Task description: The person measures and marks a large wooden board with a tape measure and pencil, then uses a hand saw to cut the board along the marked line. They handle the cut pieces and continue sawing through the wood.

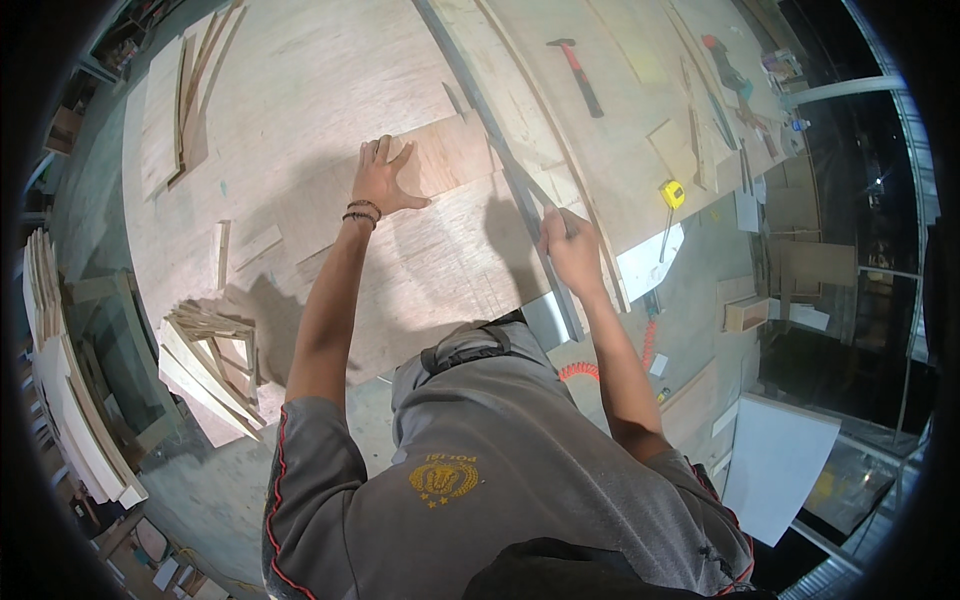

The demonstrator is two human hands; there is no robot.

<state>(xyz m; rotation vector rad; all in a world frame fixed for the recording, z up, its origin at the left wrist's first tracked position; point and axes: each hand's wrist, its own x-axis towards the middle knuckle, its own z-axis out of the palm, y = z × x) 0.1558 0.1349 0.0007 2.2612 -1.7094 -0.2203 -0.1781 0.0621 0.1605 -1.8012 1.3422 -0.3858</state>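
Observation:
My left hand (384, 180) lies open on a plywood strip (455, 150), its fingers spread and thumb out to the right. The strip rests on a large plywood sheet (300, 110). My right hand (573, 250) is closed around one end of a long, thin, dark flat tool (527, 180); its exact kind is hard to make out. That tool slants up and left to the right end of the strip, by a grey metal rail (462, 55). A small dark pointed piece (452, 97) stands near the strip's far edge.
A red-handled hammer (577, 78) and a yellow tape measure (673, 193) lie on the right side of the worktable. Wooden strips (190, 90) lie far left, and a stack of thin wood pieces (210, 365) sits near left. A red coiled hose (580, 371) hangs by my right forearm.

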